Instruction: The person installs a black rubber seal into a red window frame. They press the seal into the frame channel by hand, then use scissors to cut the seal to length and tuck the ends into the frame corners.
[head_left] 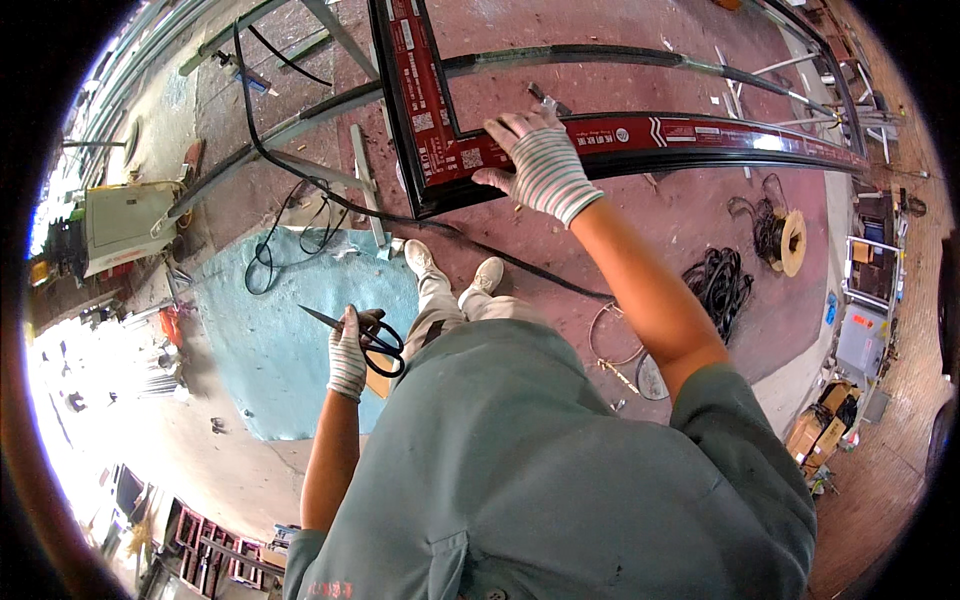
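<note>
In my left hand point(347, 352), gloved in a striped glove with bare fingertips, is a pair of black-handled scissors point(319, 316). The blades point up and left, away from my body. My right hand point(540, 160), in a matching glove, lies over the near rail of a large frame point(610, 148) close to its corner. Its fingers are stretched across the rail and the thumb stands apart. The frame is black, covered with dark red printed film, and rests on metal supports point(590, 55). A long black rubber strip point(470, 240) hangs below the corner and trails across the floor.
A blue sheet point(300, 330) covers the floor at left. To the right lie a heap of black strip point(718, 290) and a spool point(792, 243). A pale metal box point(130, 227) stands far left, and cardboard boxes point(822, 425) sit along the right side.
</note>
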